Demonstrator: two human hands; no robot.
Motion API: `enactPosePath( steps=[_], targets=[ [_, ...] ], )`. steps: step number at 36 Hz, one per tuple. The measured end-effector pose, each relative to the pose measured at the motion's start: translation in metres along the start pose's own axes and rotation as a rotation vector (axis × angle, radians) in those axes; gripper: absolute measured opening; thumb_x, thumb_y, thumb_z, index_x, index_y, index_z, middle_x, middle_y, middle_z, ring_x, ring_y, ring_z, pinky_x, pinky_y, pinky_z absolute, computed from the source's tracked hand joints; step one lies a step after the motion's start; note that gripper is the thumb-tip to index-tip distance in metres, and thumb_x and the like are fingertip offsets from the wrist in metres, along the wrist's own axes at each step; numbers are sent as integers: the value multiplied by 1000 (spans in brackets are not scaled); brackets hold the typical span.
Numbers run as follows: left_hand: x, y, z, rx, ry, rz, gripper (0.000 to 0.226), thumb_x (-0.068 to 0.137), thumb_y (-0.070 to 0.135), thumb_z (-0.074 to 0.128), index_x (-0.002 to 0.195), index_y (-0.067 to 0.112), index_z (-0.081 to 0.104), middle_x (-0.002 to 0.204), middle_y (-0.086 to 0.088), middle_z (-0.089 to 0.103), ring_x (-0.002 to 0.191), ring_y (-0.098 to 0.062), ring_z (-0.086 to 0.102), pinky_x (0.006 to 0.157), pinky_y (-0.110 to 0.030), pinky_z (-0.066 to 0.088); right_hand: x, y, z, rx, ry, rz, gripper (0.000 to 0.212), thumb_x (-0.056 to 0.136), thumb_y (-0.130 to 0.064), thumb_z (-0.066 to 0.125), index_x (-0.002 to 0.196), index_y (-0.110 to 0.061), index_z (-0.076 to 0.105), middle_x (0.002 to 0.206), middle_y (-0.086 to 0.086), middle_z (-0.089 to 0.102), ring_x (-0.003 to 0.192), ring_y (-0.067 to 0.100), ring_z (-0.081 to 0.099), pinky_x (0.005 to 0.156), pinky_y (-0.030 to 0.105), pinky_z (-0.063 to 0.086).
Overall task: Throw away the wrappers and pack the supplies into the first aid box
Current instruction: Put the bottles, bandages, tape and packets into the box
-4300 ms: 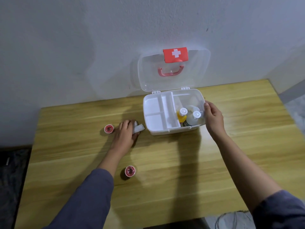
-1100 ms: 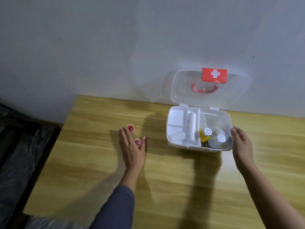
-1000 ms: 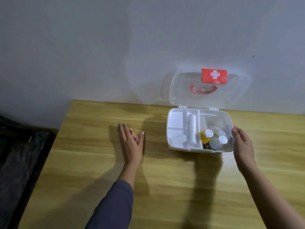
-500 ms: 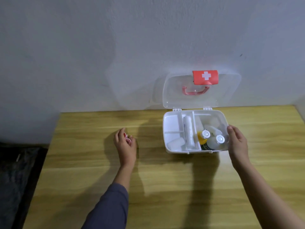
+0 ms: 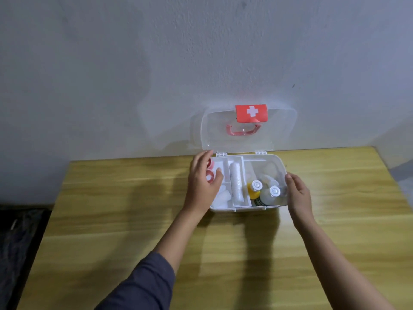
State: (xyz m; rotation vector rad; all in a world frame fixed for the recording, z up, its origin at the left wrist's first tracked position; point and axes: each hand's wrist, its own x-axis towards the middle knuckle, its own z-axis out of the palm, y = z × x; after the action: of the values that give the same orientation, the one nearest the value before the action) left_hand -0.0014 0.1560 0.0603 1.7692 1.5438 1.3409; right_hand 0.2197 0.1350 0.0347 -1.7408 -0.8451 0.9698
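The white first aid box stands open on the wooden table, its clear lid leaning against the wall. My left hand hovers over the box's left compartments, gripping two small red tape rolls. My right hand rests against the box's right wall, fingers together. Inside lie a white bandage roll in the middle slot, a yellow bottle, a clear bottle and a white wad at the front left.
The table stands against a grey wall. Dark floor and a black bag lie beyond the left table edge.
My left hand picked the two red tape rolls off the table and carried them right, over the box's left side. My right hand stayed on the box's right wall.
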Motion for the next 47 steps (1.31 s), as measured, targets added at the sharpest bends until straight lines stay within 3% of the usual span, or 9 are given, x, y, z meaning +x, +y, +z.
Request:
enactPosePath(
  steps=[4, 9, 16, 19, 22, 29, 41, 44, 47],
  targets=[
    [3, -5, 15, 33, -219, -28, 47, 82, 2, 59, 128, 8, 49, 123, 1, 45, 113, -11, 46, 94, -5, 31, 0, -1, -3, 5, -30, 5, 24, 96, -23, 44, 109, -13, 62, 103, 5, 64, 94, 19, 56, 83, 32, 43],
    [10, -16, 17, 206, -377, 42, 51, 84, 5, 59, 132, 2, 45, 133, -12, 47, 125, -23, 43, 104, -13, 24, 1, -2, -6, 10, -49, 4, 23, 96, -21, 44, 109, -14, 62, 102, 4, 64, 93, 18, 56, 81, 29, 43],
    [16, -20, 16, 321, -483, 149, 56, 91, 18, 56, 139, 1, 34, 149, -14, 31, 139, -13, 14, 113, -27, 15, 1, -4, -8, 27, -72, -4, 19, 96, -21, 44, 104, -19, 62, 102, 3, 64, 91, 15, 56, 74, 20, 44],
    [15, -17, 10, 365, -431, 135, 55, 89, 30, 54, 135, 2, 42, 144, -16, 39, 137, -25, 31, 110, -30, 24, 2, -4, -10, 29, -86, -4, 18, 96, -20, 45, 103, -20, 62, 101, 2, 64, 91, 16, 56, 73, 19, 44],
    [7, -14, 2, 394, -310, 111, 52, 86, 39, 46, 125, 5, 54, 125, -12, 55, 117, -23, 47, 98, -26, 36, 2, -6, -11, 33, -103, -6, 19, 96, -20, 45, 103, -19, 62, 101, 2, 64, 91, 15, 56, 72, 18, 44],
    [-7, -19, -7, 413, -267, 111, 15, 82, 11, 64, 96, 7, 68, 95, -7, 64, 89, -15, 44, 78, -19, 38, 3, -5, -13, 40, -123, -4, 19, 96, -19, 45, 104, -17, 62, 97, -2, 63, 86, 10, 56, 61, 2, 44],
    [-5, -18, 0, 357, -233, 23, 11, 82, 3, 64, 90, 2, 70, 92, -6, 66, 88, -12, 46, 76, -12, 34, 1, -10, -13, 5, -130, -21, 20, 96, -18, 44, 105, -17, 61, 98, -3, 62, 88, 11, 55, 61, 0, 42],
    [-10, -16, -3, 354, -230, 45, 17, 85, 4, 60, 100, 3, 69, 101, -6, 66, 95, -13, 47, 81, -16, 38, 1, -12, -15, 0, -140, -27, 19, 96, -17, 44, 103, -18, 61, 100, -2, 62, 91, 14, 54, 69, 12, 43],
    [-19, -11, -7, 332, -185, -14, 30, 88, 9, 58, 117, 5, 62, 120, -10, 60, 113, -17, 46, 96, -25, 40, 0, -18, -17, -27, -139, -40, 19, 95, -16, 45, 103, -19, 62, 102, -2, 62, 95, 14, 55, 68, 9, 44]
  ],
)
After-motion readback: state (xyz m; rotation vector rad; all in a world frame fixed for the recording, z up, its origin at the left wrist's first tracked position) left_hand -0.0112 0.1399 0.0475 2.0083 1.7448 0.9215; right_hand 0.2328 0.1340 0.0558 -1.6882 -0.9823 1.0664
